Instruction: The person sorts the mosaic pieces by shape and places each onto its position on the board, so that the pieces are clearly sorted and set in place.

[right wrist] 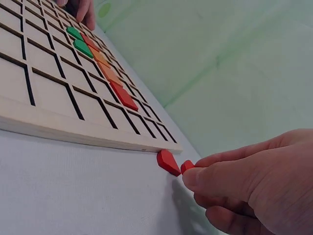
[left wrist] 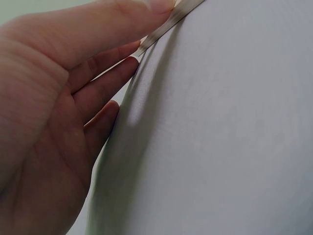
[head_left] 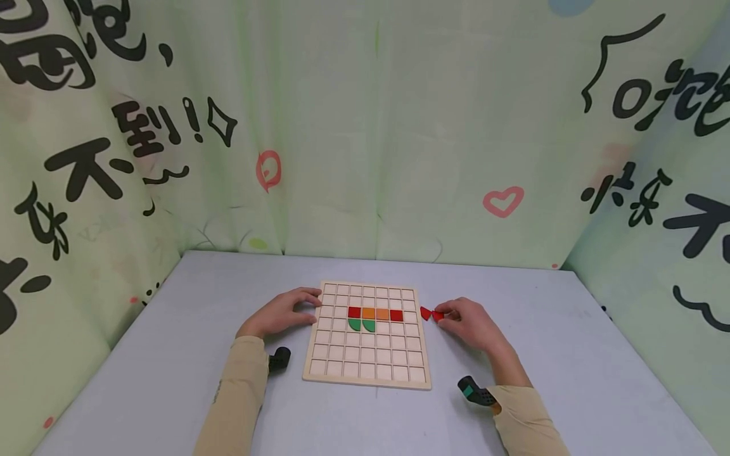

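Observation:
A wooden grid board (head_left: 365, 382) lies on the table. In it, a row holds a red square (head_left: 355, 312), two orange squares (head_left: 375, 313) and another red square (head_left: 396, 315). Two green quarter-round pieces (head_left: 362, 325) sit just below the row's left part. My left hand (head_left: 288, 310) rests at the board's left edge, thumb and fingers extended and spread apart. Beyond the right edge, my right hand (head_left: 470, 322) pinches a small red piece (right wrist: 187, 166) between thumb and fingers, which partly hide its shape. A second red piece (right wrist: 167, 161), with one rounded side, lies close beside the board's rim.
The table (head_left: 171, 380) has a pale cover, and a printed curtain (head_left: 376, 126) surrounds its back and sides. Black wrist-worn devices protrude by the left sleeve (head_left: 236, 386) and right sleeve (head_left: 527, 418).

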`<act>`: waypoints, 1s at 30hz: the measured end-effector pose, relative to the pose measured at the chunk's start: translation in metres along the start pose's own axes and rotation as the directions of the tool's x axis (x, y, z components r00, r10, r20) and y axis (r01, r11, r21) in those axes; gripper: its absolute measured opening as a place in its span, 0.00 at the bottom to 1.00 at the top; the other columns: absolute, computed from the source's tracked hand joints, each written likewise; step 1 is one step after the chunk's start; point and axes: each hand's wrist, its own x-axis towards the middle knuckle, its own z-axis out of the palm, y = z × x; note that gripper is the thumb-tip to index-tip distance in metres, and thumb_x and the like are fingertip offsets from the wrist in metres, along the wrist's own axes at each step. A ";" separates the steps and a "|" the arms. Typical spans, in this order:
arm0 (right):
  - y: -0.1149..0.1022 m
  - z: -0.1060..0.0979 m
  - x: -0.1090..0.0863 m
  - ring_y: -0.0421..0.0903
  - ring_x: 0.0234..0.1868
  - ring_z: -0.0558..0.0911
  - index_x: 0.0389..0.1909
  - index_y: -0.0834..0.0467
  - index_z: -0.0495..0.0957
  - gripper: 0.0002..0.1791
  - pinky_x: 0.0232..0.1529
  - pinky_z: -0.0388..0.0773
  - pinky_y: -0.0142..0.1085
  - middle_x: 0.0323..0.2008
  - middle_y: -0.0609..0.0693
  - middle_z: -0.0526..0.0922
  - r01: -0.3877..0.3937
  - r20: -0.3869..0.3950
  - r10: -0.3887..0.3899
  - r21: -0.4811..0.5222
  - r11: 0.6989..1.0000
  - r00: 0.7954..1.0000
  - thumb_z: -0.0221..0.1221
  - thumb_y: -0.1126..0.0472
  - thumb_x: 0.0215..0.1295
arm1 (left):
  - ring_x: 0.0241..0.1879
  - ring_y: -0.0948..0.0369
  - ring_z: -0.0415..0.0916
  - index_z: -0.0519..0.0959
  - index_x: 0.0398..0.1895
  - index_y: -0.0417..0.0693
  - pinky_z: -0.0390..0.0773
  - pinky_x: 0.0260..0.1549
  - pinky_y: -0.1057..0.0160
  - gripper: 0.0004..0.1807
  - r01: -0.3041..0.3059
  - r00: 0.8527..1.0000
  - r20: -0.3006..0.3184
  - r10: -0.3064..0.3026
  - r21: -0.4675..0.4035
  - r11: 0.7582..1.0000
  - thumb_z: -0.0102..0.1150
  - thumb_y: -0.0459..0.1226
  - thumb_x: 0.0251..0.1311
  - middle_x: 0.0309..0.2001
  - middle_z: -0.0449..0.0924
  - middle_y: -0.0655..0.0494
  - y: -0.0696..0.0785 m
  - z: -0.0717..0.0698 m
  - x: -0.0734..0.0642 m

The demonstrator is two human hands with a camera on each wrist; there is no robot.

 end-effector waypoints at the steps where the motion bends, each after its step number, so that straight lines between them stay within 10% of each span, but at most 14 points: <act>1: -0.002 0.000 0.000 0.50 0.42 0.80 0.48 0.62 0.83 0.13 0.46 0.81 0.46 0.42 0.54 0.82 0.003 -0.010 -0.003 0.007 1.000 1.000 0.64 0.66 0.63 | 0.71 0.48 0.57 0.80 0.51 0.46 0.59 0.69 0.48 0.17 0.001 1.000 -0.001 -0.001 0.000 1.000 0.67 0.38 0.59 0.68 0.67 0.51 0.000 0.000 0.000; 30: -0.075 0.049 0.006 0.41 0.36 0.74 0.46 0.59 0.85 0.12 0.37 0.76 0.34 0.39 0.48 0.81 0.152 0.007 -0.153 0.077 0.985 0.988 0.66 0.66 0.61 | 0.71 0.48 0.58 0.80 0.52 0.46 0.60 0.68 0.48 0.17 -0.016 1.000 0.004 0.016 0.015 1.000 0.67 0.38 0.59 0.68 0.68 0.50 -0.001 -0.001 0.001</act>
